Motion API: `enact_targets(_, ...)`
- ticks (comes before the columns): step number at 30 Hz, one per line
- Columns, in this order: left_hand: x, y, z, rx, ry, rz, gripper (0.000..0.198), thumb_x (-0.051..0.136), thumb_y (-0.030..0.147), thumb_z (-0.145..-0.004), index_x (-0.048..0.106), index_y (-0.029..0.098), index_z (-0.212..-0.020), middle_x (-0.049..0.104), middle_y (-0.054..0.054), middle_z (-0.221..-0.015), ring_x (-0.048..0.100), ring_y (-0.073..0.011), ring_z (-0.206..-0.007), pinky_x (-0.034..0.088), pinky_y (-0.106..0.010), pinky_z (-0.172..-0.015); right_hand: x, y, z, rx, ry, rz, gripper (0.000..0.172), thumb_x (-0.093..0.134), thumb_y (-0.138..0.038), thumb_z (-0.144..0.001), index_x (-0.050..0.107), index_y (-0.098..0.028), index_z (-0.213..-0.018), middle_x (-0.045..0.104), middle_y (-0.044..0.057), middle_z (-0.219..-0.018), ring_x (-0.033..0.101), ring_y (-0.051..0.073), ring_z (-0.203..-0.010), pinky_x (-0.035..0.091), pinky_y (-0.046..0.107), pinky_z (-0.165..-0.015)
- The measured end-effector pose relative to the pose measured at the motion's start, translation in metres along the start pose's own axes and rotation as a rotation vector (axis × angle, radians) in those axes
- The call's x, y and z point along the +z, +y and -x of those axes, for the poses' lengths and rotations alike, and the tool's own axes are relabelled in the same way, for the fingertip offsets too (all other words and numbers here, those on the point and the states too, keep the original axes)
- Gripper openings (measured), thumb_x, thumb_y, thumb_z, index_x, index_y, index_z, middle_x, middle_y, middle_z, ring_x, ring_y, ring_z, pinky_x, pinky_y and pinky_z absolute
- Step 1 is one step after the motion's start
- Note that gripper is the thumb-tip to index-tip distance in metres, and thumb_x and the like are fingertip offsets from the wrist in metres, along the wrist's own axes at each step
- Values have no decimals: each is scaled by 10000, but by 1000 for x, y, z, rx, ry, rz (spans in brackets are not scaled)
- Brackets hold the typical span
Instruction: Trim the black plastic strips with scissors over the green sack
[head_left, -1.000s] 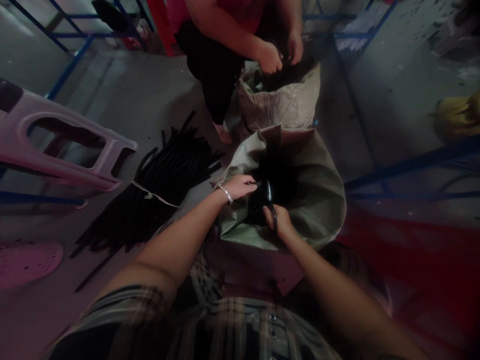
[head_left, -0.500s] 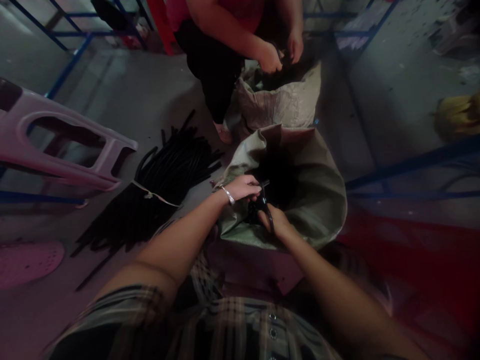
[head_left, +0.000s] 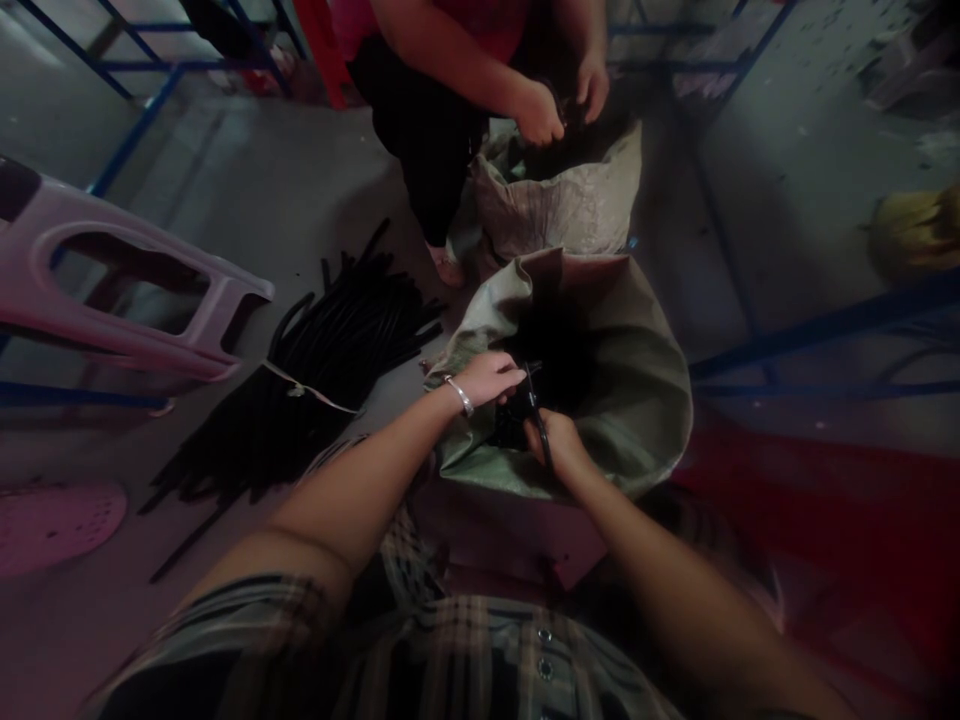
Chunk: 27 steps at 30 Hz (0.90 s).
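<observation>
Over the mouth of a pale woven sack [head_left: 649,400], my left hand [head_left: 487,379] has its fingers pinched around a short black tube-like piece [head_left: 535,367]. My right hand [head_left: 561,442] is closed on black-handled scissors [head_left: 544,445], their blades up against the black piece near my left fingertips. Inside the sack it is dark, so its contents are hard to make out. A tied bundle of long black tubes or strips [head_left: 300,420] lies on the floor to the left of the sack.
Across from me a person [head_left: 442,60] works with both hands over a second sack [head_left: 562,210]. On the left are a pinkish plastic stool [head_left: 142,285] and a pink clog [head_left: 60,525]. Blue metal frames [head_left: 810,335] stand around, with something red [head_left: 825,520] at lower right.
My right hand and the scissors have shifted slightly to the right and toward me. My left hand has moved a touch to the right, still at the black piece.
</observation>
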<state>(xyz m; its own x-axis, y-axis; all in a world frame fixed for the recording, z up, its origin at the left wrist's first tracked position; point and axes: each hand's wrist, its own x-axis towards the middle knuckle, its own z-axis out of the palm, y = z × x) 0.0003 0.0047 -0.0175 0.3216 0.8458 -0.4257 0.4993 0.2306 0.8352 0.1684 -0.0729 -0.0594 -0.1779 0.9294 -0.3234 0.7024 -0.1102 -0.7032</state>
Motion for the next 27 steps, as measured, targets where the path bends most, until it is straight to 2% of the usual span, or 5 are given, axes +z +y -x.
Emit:
enact_targets(6,2,-2,-3,48,35,-54,219,468,324,-827,572,141,-767,584,7,-612,469,-65,-456,351,-172,-441,3,0,0,6,19,-71,254,456,-354,-778,512,-178,-604,501,-3,-531,431,99,-486,298,210,-473)
enact_targets(16,-6,3,-2,-35,36,84,169,512,289,-817,548,136,-757,559,15,-604,431,-42,-435,318,-151,-420,-4,-7,1,52,91,-159,327,456,-411,-807,498,-178,-582,512,10,-526,435,104,-489,311,212,-463)
enact_targets(19,-6,6,-2,-70,18,195,76,550,193,-779,568,134,-824,553,20,-600,457,-49,-451,340,-158,-430,-2,-3,-2,91,41,-124,310,449,-420,-825,530,-180,-646,561,23,-563,489,121,-512,333,218,-479)
enact_targets(23,-6,9,-2,-88,-5,342,198,577,67,-722,575,121,-913,543,34,-575,496,-58,-473,416,-182,-495,1,-1,-2,82,-39,-74,254,460,-392,-833,554,-185,-721,612,33,-630,542,133,-561,354,222,-519)
enact_targets(27,-4,8,-1,-101,-8,446,199,577,67,-759,561,106,-954,562,22,-613,537,-65,-521,475,-214,-546,-1,-4,1,45,-81,-43,237,462,-384,-841,559,-186,-756,631,33,-682,552,130,-593,351,220,-543)
